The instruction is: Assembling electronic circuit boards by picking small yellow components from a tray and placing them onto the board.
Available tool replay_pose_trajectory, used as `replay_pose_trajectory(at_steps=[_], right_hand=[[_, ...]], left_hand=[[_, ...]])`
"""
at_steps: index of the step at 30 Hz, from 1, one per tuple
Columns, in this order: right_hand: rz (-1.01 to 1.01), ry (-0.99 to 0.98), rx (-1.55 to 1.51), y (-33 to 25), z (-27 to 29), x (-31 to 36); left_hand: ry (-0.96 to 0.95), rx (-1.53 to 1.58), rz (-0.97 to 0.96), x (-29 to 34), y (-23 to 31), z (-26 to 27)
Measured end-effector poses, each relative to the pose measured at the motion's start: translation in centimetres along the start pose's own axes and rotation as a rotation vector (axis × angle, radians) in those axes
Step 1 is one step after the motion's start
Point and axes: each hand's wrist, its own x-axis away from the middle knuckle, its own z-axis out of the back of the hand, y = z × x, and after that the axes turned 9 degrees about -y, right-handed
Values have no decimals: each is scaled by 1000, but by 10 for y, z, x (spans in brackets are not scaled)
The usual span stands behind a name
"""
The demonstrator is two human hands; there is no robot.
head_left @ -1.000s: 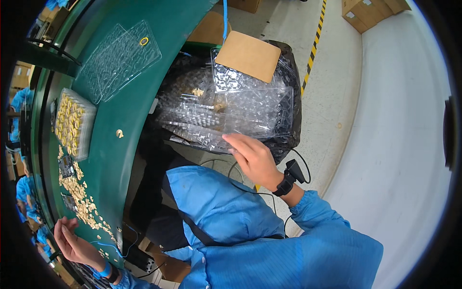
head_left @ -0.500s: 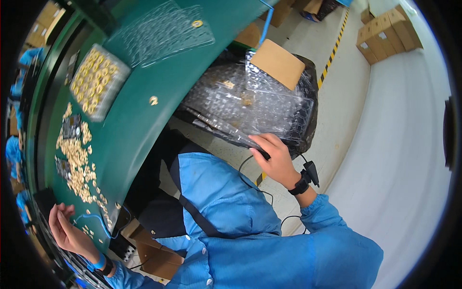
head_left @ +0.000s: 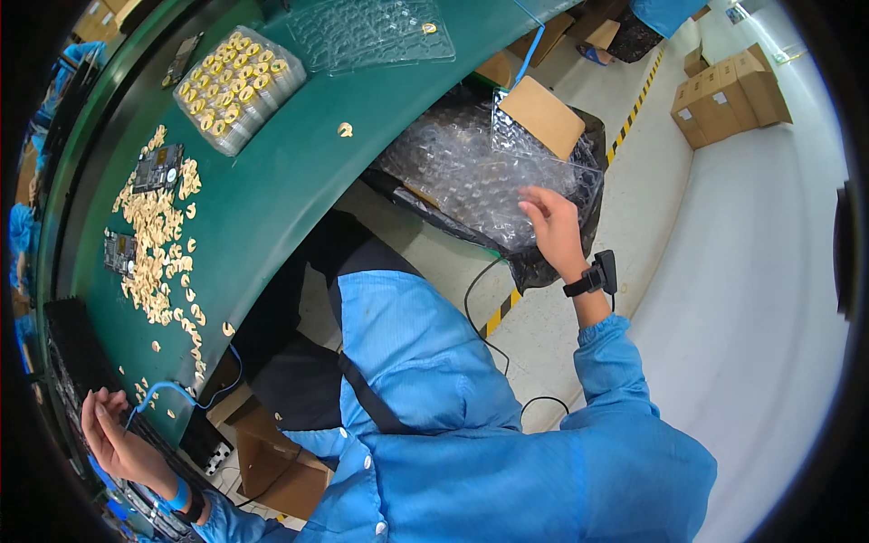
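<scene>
The curved green bench [head_left: 272, 199] bears a tray stack [head_left: 243, 89], clear trays [head_left: 371, 41] just beside it, scattered tan pieces [head_left: 156, 222], one lone piece [head_left: 345, 130] well apart, and two circuit boards [head_left: 157, 168] among the scatter

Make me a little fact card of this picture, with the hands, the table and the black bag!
Right hand: fingers bent, nothing seen in it, over the black bag
Left hand: loosely curled, nothing seen in it, by a blue cord
Inside bag: clear plastic trays, with a flat brown board on top
Green table: stacked trays with yellow rings, scattered pale pieces, two dark circuit boards, flat clear trays
Floor: black-and-yellow striped tape, cardboard boxes
</scene>
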Motion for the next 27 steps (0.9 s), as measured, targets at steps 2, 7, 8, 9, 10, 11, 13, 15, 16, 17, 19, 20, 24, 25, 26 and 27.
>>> replay_pose_trajectory(at_steps=[2,7,8,9,10,11,13,15,16,17,19,20,24,25,26,27], right_hand=[[88,-43,144,-6,1,-1],[59,-296,469,-25,-3,23],[-2,-323,522,-38,4,27],[-66,-351,572,-56,18,30],[-31,-345,593,-73,35,30],[1,-339,611,-94,52,29],[-94,-473,462,-163,83,18],[-8,-514,375,-210,98,9],[64,-549,291,-228,100,0],[71,-555,299,-244,98,-14],[225,-577,335,-271,88,-47],[312,-521,412,-274,84,-66],[423,-408,591,-257,56,-128],[466,-392,587,-245,45,-140],[508,-354,542,-224,35,-147],[501,-355,535,-223,30,-144]], left_hand=[[12,-18,16,7,-8,7],[47,31,62,18,-25,11],[4,50,75,20,-27,11],[-41,65,88,23,-26,13],[-37,76,95,27,-23,14],[-13,76,105,30,-24,18],[-17,88,110,36,-28,24],[-15,109,93,36,-29,24],[-13,123,103,36,-29,21],[-10,136,120,37,-26,19],[-18,140,122,37,-24,18],[-41,148,127,38,-27,20],[28,42,149,61,-29,58],[53,28,169,67,-33,69],[28,100,186,60,-45,62],[43,154,189,63,-45,66]])
